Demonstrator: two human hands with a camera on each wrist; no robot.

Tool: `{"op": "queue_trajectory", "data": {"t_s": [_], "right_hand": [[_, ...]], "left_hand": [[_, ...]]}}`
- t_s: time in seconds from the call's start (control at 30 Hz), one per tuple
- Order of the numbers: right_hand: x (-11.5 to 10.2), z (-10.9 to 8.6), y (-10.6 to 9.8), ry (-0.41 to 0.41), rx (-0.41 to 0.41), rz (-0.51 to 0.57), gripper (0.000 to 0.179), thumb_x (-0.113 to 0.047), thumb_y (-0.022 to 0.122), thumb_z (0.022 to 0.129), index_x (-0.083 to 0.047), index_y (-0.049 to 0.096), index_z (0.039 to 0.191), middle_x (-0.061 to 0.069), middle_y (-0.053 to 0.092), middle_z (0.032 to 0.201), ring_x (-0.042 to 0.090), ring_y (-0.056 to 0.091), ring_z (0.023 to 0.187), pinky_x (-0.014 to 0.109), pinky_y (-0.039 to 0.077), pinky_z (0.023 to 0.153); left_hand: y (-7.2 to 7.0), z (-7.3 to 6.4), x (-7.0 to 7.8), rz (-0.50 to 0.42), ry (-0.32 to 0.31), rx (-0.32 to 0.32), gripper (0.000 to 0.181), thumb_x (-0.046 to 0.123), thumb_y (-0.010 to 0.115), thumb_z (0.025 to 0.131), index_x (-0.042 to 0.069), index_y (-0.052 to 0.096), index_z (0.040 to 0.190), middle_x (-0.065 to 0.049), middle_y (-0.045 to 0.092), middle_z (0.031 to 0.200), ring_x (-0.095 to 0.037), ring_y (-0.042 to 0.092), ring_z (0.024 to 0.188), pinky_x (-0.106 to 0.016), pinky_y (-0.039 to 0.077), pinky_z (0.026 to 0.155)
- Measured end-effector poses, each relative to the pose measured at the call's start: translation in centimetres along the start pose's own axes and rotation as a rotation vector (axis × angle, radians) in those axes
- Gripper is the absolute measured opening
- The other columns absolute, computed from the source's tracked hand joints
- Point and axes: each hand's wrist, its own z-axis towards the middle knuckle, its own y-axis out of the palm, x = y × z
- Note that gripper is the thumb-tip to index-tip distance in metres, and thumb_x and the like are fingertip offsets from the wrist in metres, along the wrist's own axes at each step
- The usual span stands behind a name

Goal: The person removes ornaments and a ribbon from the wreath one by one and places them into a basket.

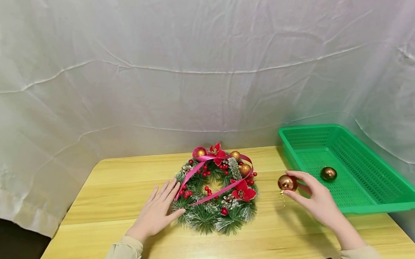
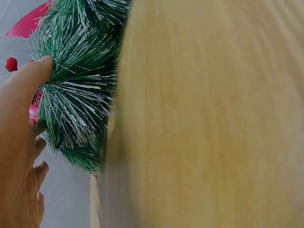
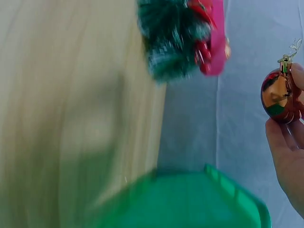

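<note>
A green wreath (image 1: 201, 218) with red berries, red flowers, gold balls and a pink ribbon (image 1: 210, 198) lies on the table. On its left edge rests my left hand (image 1: 159, 211), fingers straight and spread; the left wrist view shows the thumb (image 2: 35, 78) against the frosted needles. Between wreath and basket, my right hand (image 1: 316, 200) pinches a shiny copper-brown Christmas ball (image 1: 287, 183) above the table. In the right wrist view the ball (image 3: 275, 95) has a gold cap and a thin gold string, and the fingers partly cover it.
At the right stands a green plastic basket (image 1: 381, 207) with perforated walls, and a second copper-brown ball (image 1: 329, 173) lies in it. The wooden table (image 1: 103, 203) meets a pale grey cloth curtain (image 1: 206, 98) behind and at both sides.
</note>
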Motion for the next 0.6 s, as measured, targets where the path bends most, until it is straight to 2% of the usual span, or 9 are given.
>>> {"op": "queue_trajectory", "data": {"t_s": [0.23,0.43,0.6], "right_hand": [[1.1,-0.2,-3.4,0.064,0.028,-0.090,0.055,-0.005,0.075,0.081,-0.011,0.055,0.132,0.005,0.053,0.127,-0.009,0.051,0.110,0.009,0.044,0.087],[2.5,-0.7,-5.6,0.114,0.064,-0.143,0.054,-0.008,0.074,0.084,-0.007,0.053,0.133,0.000,0.053,0.120,-0.013,0.050,0.106,0.005,0.043,0.085],[3.4,-1.3,-7.0,0.177,0.052,-0.180,0.056,-0.017,0.072,0.087,-0.007,0.049,0.137,-0.003,0.051,0.127,-0.018,0.044,0.107,0.003,0.042,0.082]], "left_hand": [[-0.2,0.0,0.1,-0.016,-0.010,-0.007,0.082,0.065,0.044,0.091,0.017,0.019,0.154,-0.003,0.013,0.159,-0.029,0.015,0.144,-0.053,0.011,0.114],[-0.3,-0.1,0.3,-0.030,-0.020,-0.016,0.082,0.064,0.044,0.091,0.017,0.020,0.154,-0.003,0.013,0.159,-0.028,0.014,0.144,-0.051,0.009,0.115],[-0.3,-0.1,0.3,-0.024,-0.023,-0.021,0.082,0.064,0.043,0.091,0.017,0.019,0.154,-0.003,0.013,0.159,-0.027,0.014,0.144,-0.051,0.010,0.115]]}}
